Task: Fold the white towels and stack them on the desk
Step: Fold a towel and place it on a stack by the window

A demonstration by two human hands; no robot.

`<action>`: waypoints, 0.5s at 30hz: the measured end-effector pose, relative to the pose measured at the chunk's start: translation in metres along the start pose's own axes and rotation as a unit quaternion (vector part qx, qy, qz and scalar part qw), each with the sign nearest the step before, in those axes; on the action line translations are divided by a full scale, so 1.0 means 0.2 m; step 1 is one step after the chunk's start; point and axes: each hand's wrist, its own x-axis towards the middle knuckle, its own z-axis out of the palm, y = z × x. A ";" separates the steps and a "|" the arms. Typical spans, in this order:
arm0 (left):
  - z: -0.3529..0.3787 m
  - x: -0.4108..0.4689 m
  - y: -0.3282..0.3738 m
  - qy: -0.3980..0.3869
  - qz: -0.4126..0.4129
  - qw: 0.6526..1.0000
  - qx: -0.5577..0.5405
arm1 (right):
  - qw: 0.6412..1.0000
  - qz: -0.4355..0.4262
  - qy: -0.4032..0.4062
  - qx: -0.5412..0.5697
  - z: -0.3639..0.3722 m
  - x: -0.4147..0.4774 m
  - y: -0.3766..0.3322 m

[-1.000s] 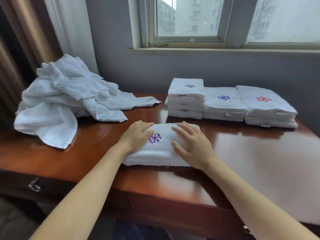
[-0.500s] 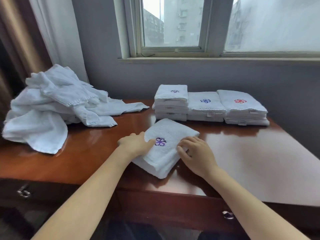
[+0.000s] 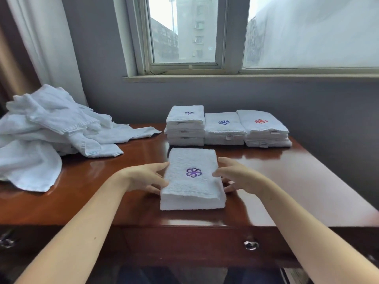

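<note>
A folded white towel with a purple flower emblem lies on the wooden desk, its long side pointing away from me. My left hand touches its left edge and my right hand its right edge, fingers mostly straight, lower fingers tucked at the base. Behind it stand three stacks of folded towels: a purple-marked stack, a blue-marked stack and a red-marked stack. A heap of unfolded white towels covers the desk's left part.
The wall and window sill rise close behind the stacks. A curtain hangs at the left. A drawer knob sits in the desk front below the towel. Bare desk surface stretches to the right.
The folded towel has been turned from lying crosswise to lengthwise and squared up. Both hands moved from its top to its two sides.
</note>
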 end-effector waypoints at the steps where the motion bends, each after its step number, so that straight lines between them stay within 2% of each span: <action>1: -0.01 0.01 -0.01 -0.002 -0.002 1.000 -0.005 | 1.000 0.010 -0.029 -0.004 -0.01 -0.01 -0.01; 4: -0.02 0.02 -0.01 -0.010 -0.001 1.000 -0.024 | 0.996 0.027 -0.087 0.014 -0.03 0.01 -0.01; 8: -0.01 0.02 -0.01 0.000 0.017 0.999 -0.051 | 0.995 0.006 -0.090 0.043 -0.04 0.02 0.02; 11: 0.00 0.01 -0.03 -0.019 0.021 0.993 -0.114 | 0.991 -0.002 -0.105 0.082 -0.06 0.02 0.05; 15: 0.03 0.00 -0.04 -0.037 0.032 0.989 -0.138 | 0.989 0.000 -0.130 0.069 -0.07 0.01 0.06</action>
